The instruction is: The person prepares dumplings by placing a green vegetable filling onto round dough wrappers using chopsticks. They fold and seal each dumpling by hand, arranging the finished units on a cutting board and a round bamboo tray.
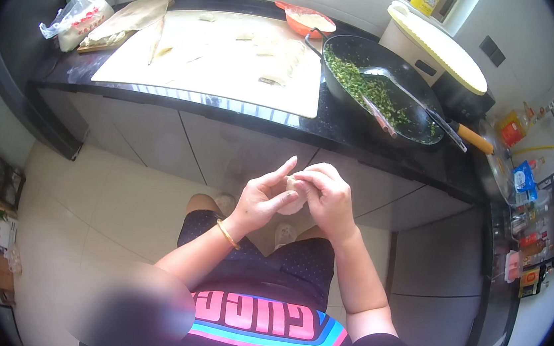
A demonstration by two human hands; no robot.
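We've got both hands together out in front of the body, below the counter (360, 138) edge, and between them sits a pale, soft dumpling (292, 198). Most of it is covered: the right hand (328, 198) curls over its far side with fingers bent tight, so we can't make out the fold or the seam. The left hand (261, 198) cups it from the other side, index finger stretched up, thumb pressed to the dough. A thin gold bangle (228, 234) rings that left wrist.

Up beyond the hands, on the dark glossy counter, we see a broad pale board (167, 69) dusted with flour, a few small dough pieces lying on it, their shapes hard to read. To the right of that, ahead of the right hand, a black pan (349, 50) holds chopped green filling (359, 84), with a metal ladle (393, 77) and chopsticks (379, 115) resting in it. An orange bowl (305, 21) sits behind, partly hidden. Far ahead to the left, a crumpled plastic bag (75, 17). The picture's rim bends and cuts off the shelves at right.
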